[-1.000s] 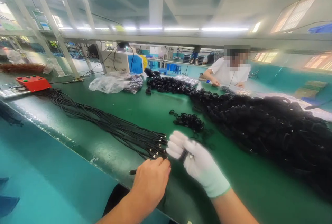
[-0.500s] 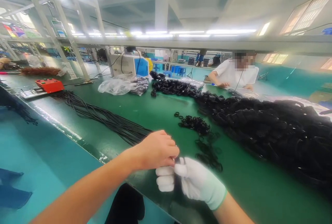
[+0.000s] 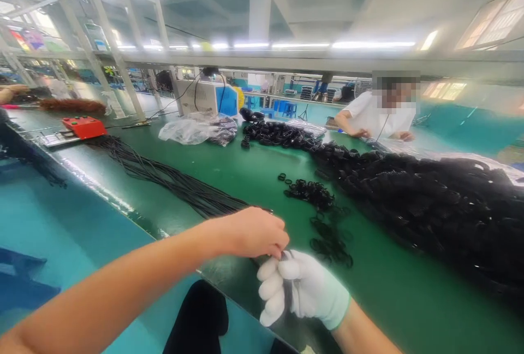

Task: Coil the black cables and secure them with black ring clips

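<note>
My left hand (image 3: pixel 256 232) is bare, its fingers pinched on the top of a folded black cable (image 3: pixel 288 295). A white glove with a pale green cuff covers my right hand (image 3: pixel 309 285). It is closed around the same cable, thumb on top and fingers curled. The fingers hide much of the cable and exactly what the left fingertips pinch. Behind my left forearm a bundle of long black cables (image 3: pixel 176 182) lies on the green table (image 3: pixel 401 294). Small black rings (image 3: pixel 313 194) and thin black loops (image 3: pixel 329 242) lie just beyond my hands.
A large heap of coiled black cables (image 3: pixel 417 195) fills the table's right side. A red box device (image 3: pixel 84 127) sits at the left edge. Clear plastic bags (image 3: pixel 186 130) and a white-and-blue machine (image 3: pixel 207 97) are at the back. A co-worker (image 3: pixel 379 116) sits across the table.
My hands have shifted slightly to the right. The right hand's gloved fingers have turned downward around the cable, while my left fingers stay pinched at its top. The whole view has moved a little.
</note>
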### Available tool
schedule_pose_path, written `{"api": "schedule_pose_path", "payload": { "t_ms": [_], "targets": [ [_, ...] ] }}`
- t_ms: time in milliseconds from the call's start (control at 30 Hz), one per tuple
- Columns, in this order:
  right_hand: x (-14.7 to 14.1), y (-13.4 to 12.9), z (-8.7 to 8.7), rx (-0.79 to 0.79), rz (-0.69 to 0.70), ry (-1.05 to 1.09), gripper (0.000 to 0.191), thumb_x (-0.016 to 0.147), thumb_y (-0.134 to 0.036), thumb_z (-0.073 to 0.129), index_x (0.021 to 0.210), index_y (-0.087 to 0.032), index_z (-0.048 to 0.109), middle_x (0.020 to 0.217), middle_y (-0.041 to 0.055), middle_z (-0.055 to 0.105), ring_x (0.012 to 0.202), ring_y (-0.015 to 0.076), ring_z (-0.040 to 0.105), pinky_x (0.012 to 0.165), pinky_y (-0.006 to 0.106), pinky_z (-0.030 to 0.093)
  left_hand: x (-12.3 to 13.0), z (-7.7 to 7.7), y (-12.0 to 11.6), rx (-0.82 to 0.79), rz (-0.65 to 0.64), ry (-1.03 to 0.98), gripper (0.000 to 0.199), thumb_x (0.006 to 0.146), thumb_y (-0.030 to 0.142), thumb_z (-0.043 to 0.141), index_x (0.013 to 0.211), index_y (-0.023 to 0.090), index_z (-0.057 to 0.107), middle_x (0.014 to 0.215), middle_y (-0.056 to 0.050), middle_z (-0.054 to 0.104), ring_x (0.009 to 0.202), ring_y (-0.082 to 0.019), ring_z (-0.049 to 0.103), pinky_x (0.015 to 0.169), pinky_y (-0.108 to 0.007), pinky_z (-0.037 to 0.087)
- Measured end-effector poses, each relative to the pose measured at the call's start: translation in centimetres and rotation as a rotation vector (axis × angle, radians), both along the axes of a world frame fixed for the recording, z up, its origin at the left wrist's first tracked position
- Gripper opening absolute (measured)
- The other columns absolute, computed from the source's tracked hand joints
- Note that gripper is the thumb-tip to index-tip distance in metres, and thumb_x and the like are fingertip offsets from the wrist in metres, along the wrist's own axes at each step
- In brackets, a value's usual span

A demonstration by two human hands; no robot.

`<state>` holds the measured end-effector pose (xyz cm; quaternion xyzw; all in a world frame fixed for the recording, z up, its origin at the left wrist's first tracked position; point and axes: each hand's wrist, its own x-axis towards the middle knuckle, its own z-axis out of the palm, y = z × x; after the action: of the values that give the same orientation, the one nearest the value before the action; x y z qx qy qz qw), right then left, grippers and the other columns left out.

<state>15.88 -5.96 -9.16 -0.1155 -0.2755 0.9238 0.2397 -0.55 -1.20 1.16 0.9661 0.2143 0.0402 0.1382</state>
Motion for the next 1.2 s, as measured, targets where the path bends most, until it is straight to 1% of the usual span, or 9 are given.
{"api": "schedule_pose_path", "payload": {
  "t_ms": [133,233,300,400,533,733,967,1100,1200],
  "targets": [
    [0.1,-0.4,0.2,-0.061,-0.023,0.038,0.036,0.069,-0.033,0.069,0.091,-0.008,0.055,0.072,0.0063,0.066,0.068,0.0227,0.066,0.074,0.048,0.048,-0.4,-0.9,0.6,-0.479,0.172,-0.146,0.008,0.078,0.027,0.06,0.077,0.019,0.062,0.066,0.004,0.061,0.056,-0.009,0.054,0.051,-0.019,0.039],
    [0.0,-0.4,0.5,-0.107,-0.031,0.042,0.037,0.065,-0.031,0.073,0.088,-0.011,0.053,0.069,0.0023,0.063,0.068,0.0201,0.065,0.077,0.049,0.046,-0.7,-2.7,-0.4,-0.65,0.355,-0.341,0.012,0.077,0.027,0.059,0.082,0.017,0.061,0.066,0.004,0.058,0.054,-0.008,0.05,0.049,-0.017,0.037],
    [-0.1,-0.4,0.8,-0.077,-0.055,0.031,0.038,0.064,-0.033,0.075,0.086,-0.01,0.053,0.071,0.0048,0.064,0.075,0.0234,0.065,0.077,0.049,0.046,-0.6,-3.8,-1.4,-0.711,0.436,-0.501,0.012,0.077,0.025,0.057,0.082,0.016,0.061,0.068,0.003,0.058,0.059,-0.008,0.049,0.052,-0.017,0.038],
    [-0.3,-0.5,1.4,0.025,-0.115,-0.018,0.039,0.064,-0.036,0.074,0.087,-0.009,0.058,0.073,0.0094,0.067,0.09,0.0299,0.062,0.075,0.046,0.047,-0.2,-5.0,-2.9,-0.69,0.518,-0.672,0.012,0.079,0.022,0.052,0.083,0.015,0.062,0.072,0.002,0.059,0.065,-0.01,0.05,0.056,-0.018,0.039],
    [-0.5,-0.4,2.1,0.204,-0.173,-0.135,0.038,0.069,-0.039,0.069,0.089,-0.007,0.063,0.065,0.0119,0.069,0.079,0.0276,0.066,0.075,0.045,0.047,-0.1,-6.0,-4.0,-0.587,0.569,-0.803,0.017,0.083,0.018,0.045,0.086,0.016,0.062,0.082,0.0,0.059,0.076,-0.012,0.052,0.066,-0.021,0.042],
    [-0.2,-0.2,3.3,0.426,-0.059,-0.184,0.032,0.076,-0.032,0.058,0.089,-0.005,0.066,0.072,0.0165,0.071,0.081,0.0287,0.067,0.075,0.044,0.049,-0.7,-7.5,-4.6,-0.757,0.48,-0.856,0.019,0.078,0.011,0.05,0.096,0.018,0.053,0.081,0.002,0.054,0.071,-0.01,0.051,0.063,-0.021,0.043],
    [0.3,-0.3,4.1,0.585,0.022,-0.188,0.027,0.08,-0.027,0.053,0.08,-0.004,0.067,0.066,0.0147,0.069,0.08,0.0241,0.066,0.086,0.045,0.045,-0.3,-7.0,-5.7,-0.466,0.509,-0.737,0.02,0.076,0.007,0.048,0.092,0.018,0.052,0.087,0.0,0.057,0.073,-0.011,0.052,0.066,-0.024,0.044],
    [0.6,-0.5,4.2,0.587,0.049,-0.181,0.025,0.078,-0.026,0.054,0.072,-0.006,0.068,0.062,0.0108,0.068,0.074,0.0206,0.065,0.088,0.04,0.044,0.1,-6.9,-6.2,-0.447,0.498,-0.718,0.018,0.075,0.006,0.049,0.088,0.018,0.051,0.086,0.001,0.056,0.07,-0.011,0.052,0.062,-0.022,0.044],
    [0.7,-0.6,4.5,0.596,0.043,-0.195,0.026,0.076,-0.029,0.057,0.074,-0.006,0.069,0.059,0.0088,0.067,0.068,0.0196,0.064,0.082,0.038,0.047,0.6,-7.4,-6.4,-0.419,0.532,-0.797,0.015,0.076,0.006,0.05,0.085,0.018,0.052,0.085,0.0,0.056,0.071,-0.011,0.053,0.063,-0.022,0.045]
  ]
}}
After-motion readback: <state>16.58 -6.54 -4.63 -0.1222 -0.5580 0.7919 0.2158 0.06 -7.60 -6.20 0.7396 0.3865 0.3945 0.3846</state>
